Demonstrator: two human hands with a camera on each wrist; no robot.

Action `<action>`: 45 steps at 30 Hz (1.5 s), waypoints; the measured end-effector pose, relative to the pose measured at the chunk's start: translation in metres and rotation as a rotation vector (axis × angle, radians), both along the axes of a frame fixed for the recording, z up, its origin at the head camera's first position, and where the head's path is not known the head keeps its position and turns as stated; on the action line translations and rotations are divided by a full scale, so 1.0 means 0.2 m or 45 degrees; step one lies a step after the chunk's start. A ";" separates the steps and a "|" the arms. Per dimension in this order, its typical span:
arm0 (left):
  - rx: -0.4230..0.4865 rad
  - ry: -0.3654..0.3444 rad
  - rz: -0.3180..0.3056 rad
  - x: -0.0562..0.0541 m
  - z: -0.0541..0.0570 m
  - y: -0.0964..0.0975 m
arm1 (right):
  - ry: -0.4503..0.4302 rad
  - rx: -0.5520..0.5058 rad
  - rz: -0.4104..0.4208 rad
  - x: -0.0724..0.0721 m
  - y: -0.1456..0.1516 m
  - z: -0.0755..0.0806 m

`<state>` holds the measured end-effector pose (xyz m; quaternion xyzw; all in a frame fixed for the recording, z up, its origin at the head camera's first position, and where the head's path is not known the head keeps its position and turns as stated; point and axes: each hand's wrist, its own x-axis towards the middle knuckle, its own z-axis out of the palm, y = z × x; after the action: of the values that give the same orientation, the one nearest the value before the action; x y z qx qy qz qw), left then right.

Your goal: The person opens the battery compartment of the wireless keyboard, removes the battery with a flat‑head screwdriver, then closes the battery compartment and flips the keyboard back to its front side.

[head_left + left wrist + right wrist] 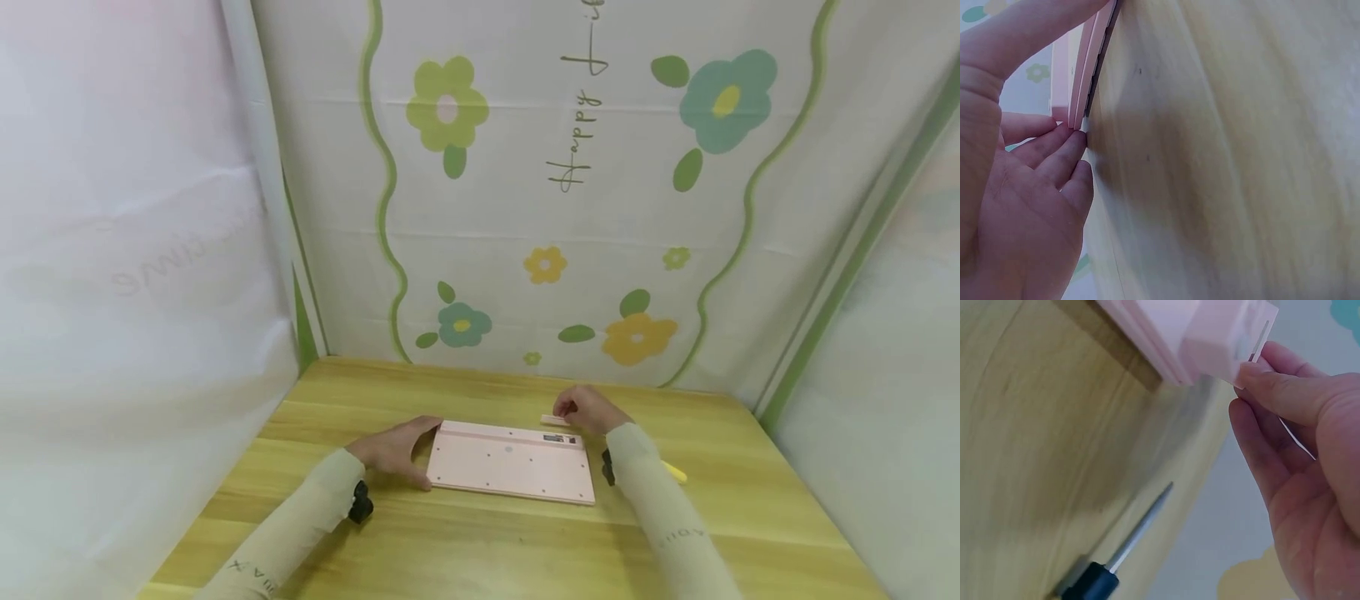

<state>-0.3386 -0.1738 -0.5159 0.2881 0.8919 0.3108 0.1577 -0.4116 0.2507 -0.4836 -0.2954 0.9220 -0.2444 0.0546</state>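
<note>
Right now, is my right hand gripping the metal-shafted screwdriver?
No, your right hand pinches a small pink strip, while the screwdriver lies on the wooden table.

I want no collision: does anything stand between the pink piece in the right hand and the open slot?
Nothing visible stands between the pink piece and the open slot; the screwdriver lies to one side.

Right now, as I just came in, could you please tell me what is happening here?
A person's left hand holds the left end of a flat, pink, rectangular device, likely a keyboard lying face down. The right hand pinches a small pink strip in its fingers, just beyond the device's far edge. Near the far right corner, a small compartment appears open. A yellow-handled screwdriver lies on the wood-grain table, to the right.
</note>
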 end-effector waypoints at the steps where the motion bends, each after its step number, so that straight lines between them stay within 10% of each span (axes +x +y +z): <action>1: 0.001 -0.003 -0.001 0.00 0.00 0.00 | 0.002 0.005 -0.007 0.00 0.00 -0.01; 11: -0.001 -0.007 0.008 0.00 0.00 0.01 | 0.024 0.042 -0.076 -0.03 0.01 -0.06; 21: -0.014 -0.011 0.022 0.02 0.02 0.01 | 0.089 0.025 -0.065 0.02 0.11 0.08; 34: -0.007 -0.007 0.020 0.01 0.03 -0.01 | 0.119 0.067 -0.121 0.23 0.38 0.25; 45: -0.007 -0.012 0.015 0.01 0.01 -0.01 | 0.135 0.043 -0.223 0.41 0.64 0.11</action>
<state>-0.3372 -0.1751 -0.5134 0.2811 0.8937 0.3105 0.1610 -0.3290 0.3797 -0.4615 -0.2253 0.9498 -0.2168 -0.0107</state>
